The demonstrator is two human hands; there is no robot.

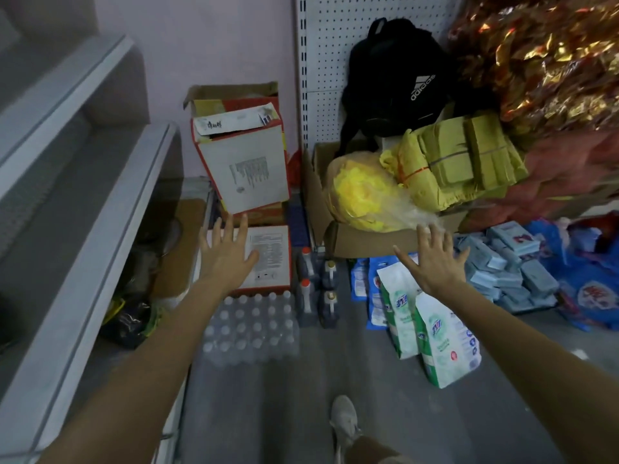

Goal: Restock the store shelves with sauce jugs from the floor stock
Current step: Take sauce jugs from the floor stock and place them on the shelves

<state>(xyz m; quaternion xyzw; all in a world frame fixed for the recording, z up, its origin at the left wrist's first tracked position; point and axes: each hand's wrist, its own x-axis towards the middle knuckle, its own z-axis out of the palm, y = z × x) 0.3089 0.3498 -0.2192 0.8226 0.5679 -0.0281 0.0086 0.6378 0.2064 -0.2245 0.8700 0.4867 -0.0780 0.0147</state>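
Head view shows your left hand point(227, 256) and right hand point(435, 262) stretched forward, fingers spread, holding nothing. Four dark jugs point(330, 309) stand on the floor point(284, 396) between the bottle pack point(251, 326) and the bags point(402, 316). The step now is, I think, the reach. Bring your hands inward and down, grip one near jug firmly, and lift it straight up so the others stay standing. The shelves point(83, 195) are on your left.
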